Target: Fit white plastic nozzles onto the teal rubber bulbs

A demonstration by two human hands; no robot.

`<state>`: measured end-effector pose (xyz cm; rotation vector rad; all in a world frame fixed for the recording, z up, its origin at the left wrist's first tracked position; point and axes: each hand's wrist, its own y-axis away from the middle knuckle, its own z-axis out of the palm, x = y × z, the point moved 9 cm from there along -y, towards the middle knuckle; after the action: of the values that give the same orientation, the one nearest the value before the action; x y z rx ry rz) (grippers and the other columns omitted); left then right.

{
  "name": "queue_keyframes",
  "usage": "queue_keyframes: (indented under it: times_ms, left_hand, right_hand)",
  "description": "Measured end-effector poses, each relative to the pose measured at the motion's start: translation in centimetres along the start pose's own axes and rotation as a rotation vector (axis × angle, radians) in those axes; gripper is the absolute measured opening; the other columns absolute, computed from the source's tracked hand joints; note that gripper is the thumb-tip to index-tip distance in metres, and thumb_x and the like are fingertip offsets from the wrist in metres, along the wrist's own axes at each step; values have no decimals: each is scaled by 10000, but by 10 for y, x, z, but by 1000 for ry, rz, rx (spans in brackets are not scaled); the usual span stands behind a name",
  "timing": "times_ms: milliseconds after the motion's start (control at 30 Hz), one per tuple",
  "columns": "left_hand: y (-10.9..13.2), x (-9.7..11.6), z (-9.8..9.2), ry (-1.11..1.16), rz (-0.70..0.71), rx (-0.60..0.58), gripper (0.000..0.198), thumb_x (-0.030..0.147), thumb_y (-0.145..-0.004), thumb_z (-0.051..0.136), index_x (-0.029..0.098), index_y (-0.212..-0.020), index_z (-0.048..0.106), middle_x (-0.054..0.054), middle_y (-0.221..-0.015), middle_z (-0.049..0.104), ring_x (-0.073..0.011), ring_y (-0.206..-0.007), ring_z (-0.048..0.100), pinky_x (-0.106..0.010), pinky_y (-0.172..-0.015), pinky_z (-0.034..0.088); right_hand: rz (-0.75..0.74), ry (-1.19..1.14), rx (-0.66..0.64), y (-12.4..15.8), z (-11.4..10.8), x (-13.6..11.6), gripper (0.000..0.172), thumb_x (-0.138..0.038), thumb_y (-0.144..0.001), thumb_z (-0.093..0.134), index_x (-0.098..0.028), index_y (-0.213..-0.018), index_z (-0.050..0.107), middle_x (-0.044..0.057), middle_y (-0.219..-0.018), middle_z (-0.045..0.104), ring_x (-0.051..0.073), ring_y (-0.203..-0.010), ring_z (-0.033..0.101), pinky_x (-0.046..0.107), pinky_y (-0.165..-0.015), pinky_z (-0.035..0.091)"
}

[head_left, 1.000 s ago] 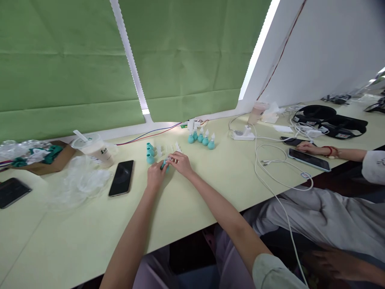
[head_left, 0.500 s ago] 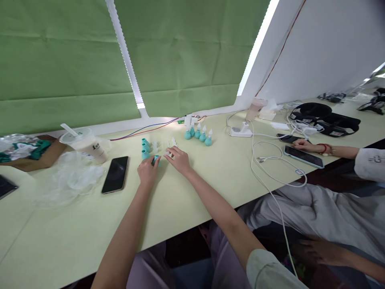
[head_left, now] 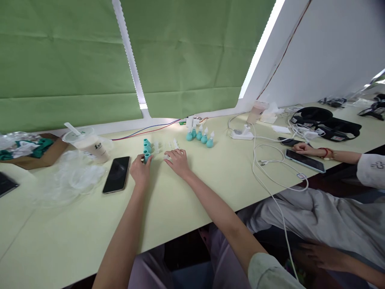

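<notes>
Left hand [head_left: 140,171] gripping teal bulb [head_left: 147,155], right hand [head_left: 179,162] beside

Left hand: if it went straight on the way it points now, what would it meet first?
The left hand has its fingers around the nearest teal bulb; straight beyond stands the row of other teal bulbs, likely met first. Whether the bulbs already touch is unclear.

Teal bulb [head_left: 147,155] partly hidden by left hand [head_left: 140,170], dark device [head_left: 6,184] well left of that hand cut off
</notes>
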<state>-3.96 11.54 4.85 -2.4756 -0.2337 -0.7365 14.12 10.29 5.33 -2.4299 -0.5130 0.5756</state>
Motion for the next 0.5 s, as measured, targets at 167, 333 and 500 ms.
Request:
queue_keyframes:
  times_ms: [167,333,500]
  left_hand:
    - [1,-2,-3,39,-52,15,292,441,-792,546,205,-939,636,-58,-845,689,-201,-755,616,-270,-642,366]
    - [7,9,-8,46,54,53,243,402,-827,534,203,-938,619,-37,-895,667,-161,-755,609,-251,-663,374]
    - [5,-1,-17,61,27,58,254,408,-827,551,187,-932,618,-69,-1086,567,-117,-691,589,-243,-630,375]
  right_hand:
    - [8,-8,-6,3,7,3,279,-369,-885,518,-251,-1127,591,54,-1002,672,210,-995,507,369,-888,254]
    - [21,16,-37,6,13,5,296,-367,-894,493,-247,-1148,585,58,-1040,656,221,-1014,496,384,-904,247]
    - [3,45,-25,7,14,6,288,-366,-898,481,-262,-1137,605,57,-1065,640,229,-1032,483,391,-890,251]
